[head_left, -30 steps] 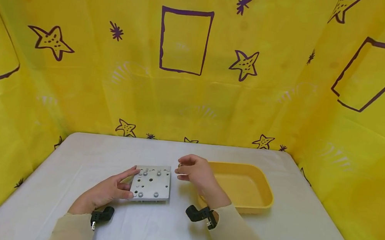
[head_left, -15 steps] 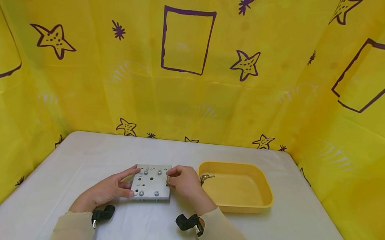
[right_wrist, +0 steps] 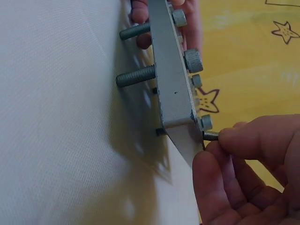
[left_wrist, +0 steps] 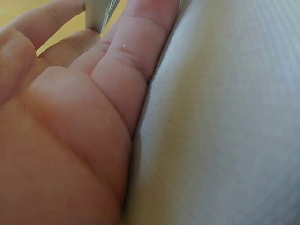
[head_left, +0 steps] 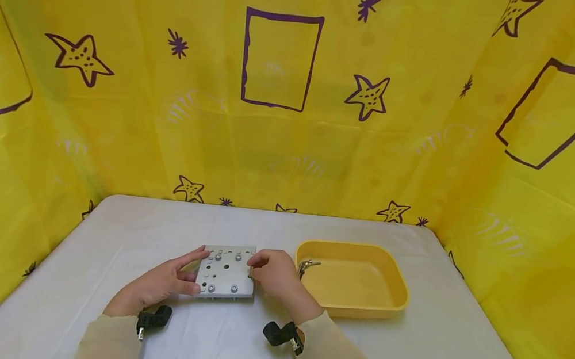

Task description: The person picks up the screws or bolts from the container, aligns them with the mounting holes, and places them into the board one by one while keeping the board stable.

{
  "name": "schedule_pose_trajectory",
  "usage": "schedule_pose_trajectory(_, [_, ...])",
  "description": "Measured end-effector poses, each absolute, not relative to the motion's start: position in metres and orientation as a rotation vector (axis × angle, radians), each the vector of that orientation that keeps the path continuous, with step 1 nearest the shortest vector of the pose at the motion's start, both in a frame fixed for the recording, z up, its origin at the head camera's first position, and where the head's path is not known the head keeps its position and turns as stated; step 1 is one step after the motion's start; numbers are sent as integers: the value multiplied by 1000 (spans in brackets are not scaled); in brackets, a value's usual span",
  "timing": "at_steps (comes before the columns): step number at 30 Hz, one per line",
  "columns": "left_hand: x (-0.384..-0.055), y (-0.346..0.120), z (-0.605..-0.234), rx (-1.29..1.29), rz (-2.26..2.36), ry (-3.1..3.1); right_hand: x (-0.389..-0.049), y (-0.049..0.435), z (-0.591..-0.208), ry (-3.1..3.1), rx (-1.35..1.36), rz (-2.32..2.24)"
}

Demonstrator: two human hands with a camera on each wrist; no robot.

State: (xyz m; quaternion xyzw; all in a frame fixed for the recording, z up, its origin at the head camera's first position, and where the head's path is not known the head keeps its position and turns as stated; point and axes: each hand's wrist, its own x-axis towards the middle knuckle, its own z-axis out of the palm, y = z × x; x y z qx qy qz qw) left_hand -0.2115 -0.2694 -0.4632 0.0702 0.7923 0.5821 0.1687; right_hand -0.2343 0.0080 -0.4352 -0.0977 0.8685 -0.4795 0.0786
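Note:
A square metal plate (head_left: 226,277) with several holes and socket-head bolts lies left of centre in the head view. My left hand (head_left: 169,278) grips it by its left side, thumb at the near corner and fingers at the far one. At the right side my right hand (head_left: 275,274) pinches a small screw (right_wrist: 211,135) by its end, the threaded shank meeting the plate's top face. The right wrist view shows threaded bolt shanks (right_wrist: 136,76) sticking out under the plate, which is raised over the table. In the left wrist view only a plate corner (left_wrist: 97,14) shows.
A yellow tray (head_left: 353,312) stands right of the right hand, with several metal screws (head_left: 305,265) at its left side. A white cloth covers the table (head_left: 188,343). Yellow patterned curtains (head_left: 268,160) enclose the back and sides.
My right hand has moved left from beside the tray to the plate's right side, carrying the screw; the tray's screws came into view. The left hand has kept its grip.

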Motion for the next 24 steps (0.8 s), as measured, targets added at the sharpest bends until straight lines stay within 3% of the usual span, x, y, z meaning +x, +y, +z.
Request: schedule_pose_trajectory(24, [-213, -272, -465, 277, 1672, 2211, -228, 18, -434, 2699, -532, -1232])
